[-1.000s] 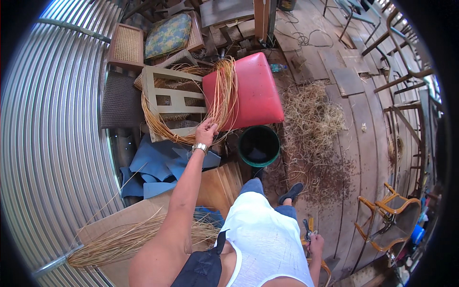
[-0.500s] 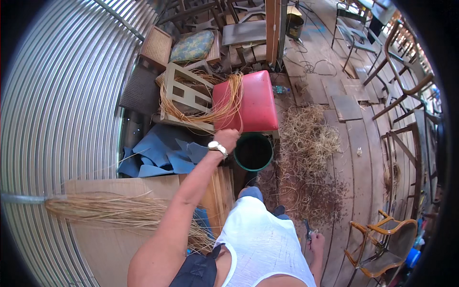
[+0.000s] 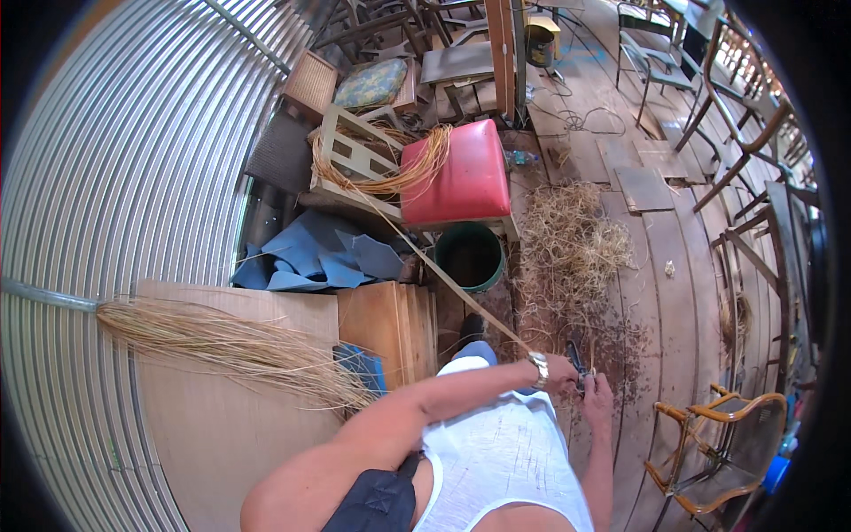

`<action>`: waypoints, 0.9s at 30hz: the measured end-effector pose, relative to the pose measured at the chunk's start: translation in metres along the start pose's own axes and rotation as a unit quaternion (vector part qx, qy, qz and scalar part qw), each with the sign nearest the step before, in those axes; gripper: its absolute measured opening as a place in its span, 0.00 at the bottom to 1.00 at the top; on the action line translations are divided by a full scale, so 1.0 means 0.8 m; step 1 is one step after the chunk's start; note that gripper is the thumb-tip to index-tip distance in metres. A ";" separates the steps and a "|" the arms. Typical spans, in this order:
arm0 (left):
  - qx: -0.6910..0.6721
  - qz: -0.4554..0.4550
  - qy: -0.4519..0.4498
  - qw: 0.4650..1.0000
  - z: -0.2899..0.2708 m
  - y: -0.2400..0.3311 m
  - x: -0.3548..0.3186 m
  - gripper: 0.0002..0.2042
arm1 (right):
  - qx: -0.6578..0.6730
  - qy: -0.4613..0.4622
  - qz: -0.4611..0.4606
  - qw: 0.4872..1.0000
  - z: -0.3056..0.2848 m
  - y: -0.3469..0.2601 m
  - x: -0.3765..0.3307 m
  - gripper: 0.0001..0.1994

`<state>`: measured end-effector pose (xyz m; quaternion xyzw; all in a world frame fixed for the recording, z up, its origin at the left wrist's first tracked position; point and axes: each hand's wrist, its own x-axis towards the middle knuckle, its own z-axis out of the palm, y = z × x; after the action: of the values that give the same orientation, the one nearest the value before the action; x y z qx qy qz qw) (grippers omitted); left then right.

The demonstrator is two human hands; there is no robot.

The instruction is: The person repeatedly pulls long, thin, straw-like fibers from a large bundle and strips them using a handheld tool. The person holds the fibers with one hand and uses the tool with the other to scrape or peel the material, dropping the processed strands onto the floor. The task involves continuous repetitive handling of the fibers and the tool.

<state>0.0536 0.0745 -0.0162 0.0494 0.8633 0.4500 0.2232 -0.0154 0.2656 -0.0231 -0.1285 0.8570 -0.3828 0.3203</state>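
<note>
A long pale cane strand [image 3: 486, 310] runs taut from the coil of cane [image 3: 390, 187] on the red-seated chair [image 3: 461, 173] down to my left hand [image 3: 560, 373], which is closed on it and wears a wristwatch. Close beside it, my right hand [image 3: 598, 397] grips a small dark-and-metal hand tool [image 3: 576, 356]; its exact kind is too small to tell. The hands nearly meet at the tool, and the strand's end is hidden between them. A dark green bucket [image 3: 503, 266] stands in front of the chair.
A heap of cane shavings [image 3: 576, 239] covers the plank floor right of the bucket. Blue foam sheets [image 3: 306, 253], wooden boards [image 3: 377, 324] and a bundle of cane strands [image 3: 222, 346] lie to the left. A rattan armchair [image 3: 722, 443] stands at the lower right.
My left hand has come from the chair's front edge down and right to my right hand, drawing a strand out of the coil. My right hand with the tool has risen slightly.
</note>
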 end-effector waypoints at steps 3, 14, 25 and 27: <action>0.049 0.031 -0.013 0.998 -0.040 -0.057 -0.039 0.12 | -0.078 0.013 -0.030 0.996 -0.039 0.034 -0.032 0.12; 0.181 -0.329 0.144 0.916 -0.330 -0.259 -0.308 0.10 | -0.290 0.203 0.068 0.933 -0.392 0.314 -0.129 0.13; -0.594 -0.222 0.098 0.767 -0.114 -0.117 0.020 0.09 | -0.103 0.061 -0.108 0.987 -0.077 0.004 0.007 0.10; -0.639 -0.205 0.075 0.738 -0.099 -0.087 0.042 0.09 | -0.010 -0.013 -0.037 0.999 -0.027 -0.038 -0.002 0.09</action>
<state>-0.0028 -0.0171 -0.0443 -0.3169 0.3765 0.8414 0.2233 -0.0290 0.2586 0.0109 -0.1682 0.8512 -0.3836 0.3162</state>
